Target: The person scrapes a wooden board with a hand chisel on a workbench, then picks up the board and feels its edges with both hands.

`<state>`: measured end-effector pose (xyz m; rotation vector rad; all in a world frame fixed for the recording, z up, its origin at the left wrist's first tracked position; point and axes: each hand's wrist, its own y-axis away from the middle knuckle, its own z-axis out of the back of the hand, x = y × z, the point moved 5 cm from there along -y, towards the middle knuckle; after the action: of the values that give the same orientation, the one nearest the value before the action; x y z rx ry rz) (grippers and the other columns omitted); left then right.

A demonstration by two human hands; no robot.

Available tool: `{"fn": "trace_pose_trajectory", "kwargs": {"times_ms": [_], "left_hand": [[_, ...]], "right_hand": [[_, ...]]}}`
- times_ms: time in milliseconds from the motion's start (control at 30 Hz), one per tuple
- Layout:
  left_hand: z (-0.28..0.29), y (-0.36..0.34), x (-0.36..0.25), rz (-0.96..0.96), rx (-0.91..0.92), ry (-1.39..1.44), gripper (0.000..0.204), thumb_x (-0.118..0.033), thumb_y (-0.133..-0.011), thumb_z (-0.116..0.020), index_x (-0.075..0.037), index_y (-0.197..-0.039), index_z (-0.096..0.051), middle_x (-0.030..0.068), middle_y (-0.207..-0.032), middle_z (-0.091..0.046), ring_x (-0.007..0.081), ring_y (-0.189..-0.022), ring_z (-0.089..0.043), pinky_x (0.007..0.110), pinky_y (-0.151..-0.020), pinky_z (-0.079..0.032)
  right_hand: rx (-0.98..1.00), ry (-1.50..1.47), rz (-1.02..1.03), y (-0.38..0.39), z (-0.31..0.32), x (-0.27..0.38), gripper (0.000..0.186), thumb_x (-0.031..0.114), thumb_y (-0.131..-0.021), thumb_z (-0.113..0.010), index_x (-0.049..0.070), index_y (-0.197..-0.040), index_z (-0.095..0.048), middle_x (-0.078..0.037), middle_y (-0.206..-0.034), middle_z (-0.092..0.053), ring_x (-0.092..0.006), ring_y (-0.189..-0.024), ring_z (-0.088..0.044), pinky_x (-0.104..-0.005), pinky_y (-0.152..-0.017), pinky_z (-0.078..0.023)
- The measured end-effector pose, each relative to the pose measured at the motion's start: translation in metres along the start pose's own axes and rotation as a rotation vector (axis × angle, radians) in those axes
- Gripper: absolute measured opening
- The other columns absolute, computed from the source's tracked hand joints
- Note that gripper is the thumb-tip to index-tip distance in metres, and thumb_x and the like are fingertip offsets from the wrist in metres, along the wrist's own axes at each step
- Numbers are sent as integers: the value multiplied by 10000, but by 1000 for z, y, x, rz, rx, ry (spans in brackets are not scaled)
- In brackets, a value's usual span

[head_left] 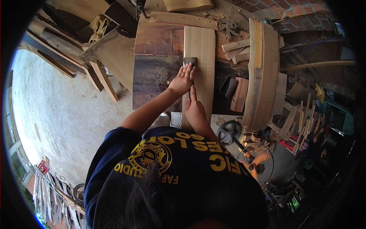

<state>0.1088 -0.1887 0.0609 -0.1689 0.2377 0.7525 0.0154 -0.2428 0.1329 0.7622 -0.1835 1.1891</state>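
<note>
A long pale wooden board (206, 49) lies on the dark workbench top (158, 82), pointing away from me. Resting on the board is a flat-ended hand tool (190, 60) with a grey, squarish end; its exact kind is unclear because my hands cover most of it. My left hand (182, 81) lies over the tool with fingers stretched forward, their tips at the grey end. Nearer to me, my right hand (195, 110) is closed around the tool's handle, index finger laid along it toward the left hand.
To the right sit short offcuts (236, 49), a reddish wooden block (239, 94) and a tall curved plank (263, 72). A black handwheel (229, 133) stands near my right side. Boards lean at the left (101, 80) over the concrete floor (65, 114). Someone else is at far right.
</note>
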Motion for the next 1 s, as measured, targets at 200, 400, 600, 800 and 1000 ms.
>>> {"fn": "trace_pose_trajectory", "kwargs": {"times_ms": [200, 400, 600, 800, 1000], "left_hand": [[-6, 13, -15, -6, 37, 6, 560, -169, -895, -448, 87, -1373, -310, 305, -1442, -275, 385, -1341, -329, 453, -1109, -276], [2, -24, 19, 15, 35, -80, 623, -172, -869, -516, 67, -1393, -280, 282, -1458, -257, 357, -1351, -318, 429, -1119, -261], [-3, -3, -6, -20, 85, -60, 549, -182, -905, -441, 85, -1371, -323, 300, -1445, -278, 369, -1346, -331, 441, -1106, -282], [5, -48, 26, -2, 134, -178, 547, -175, -909, -432, 67, -1383, -304, 297, -1450, -268, 367, -1344, -335, 437, -1101, -293], [-6, -40, 25, 18, 98, -148, 538, -164, -908, -428, 63, -1382, -312, 294, -1460, -248, 367, -1350, -323, 442, -1100, -293]], "right_hand": [[34, -84, 16, 21, -1, -12, 582, 180, -926, -454, 85, -1450, -220, -239, -693, -618, -401, -632, -629, -484, -585, -504], [-55, -96, -30, -32, -1, 1, 582, 165, -915, -467, 126, -1452, -249, -294, -812, -624, -458, -756, -615, -512, -656, -492], [-41, -114, 83, 4, 5, -6, 605, 176, -918, -465, 113, -1462, -207, -266, -736, -627, -413, -656, -633, -488, -608, -512], [-22, 3, -32, -50, 13, 2, 620, 198, -918, -466, 163, -1471, -188, -261, -723, -628, -412, -658, -635, -490, -616, -517], [-25, -25, -38, -48, 5, -1, 615, 198, -916, -466, 159, -1468, -198, -255, -729, -633, -413, -645, -632, -497, -599, -516]]}}
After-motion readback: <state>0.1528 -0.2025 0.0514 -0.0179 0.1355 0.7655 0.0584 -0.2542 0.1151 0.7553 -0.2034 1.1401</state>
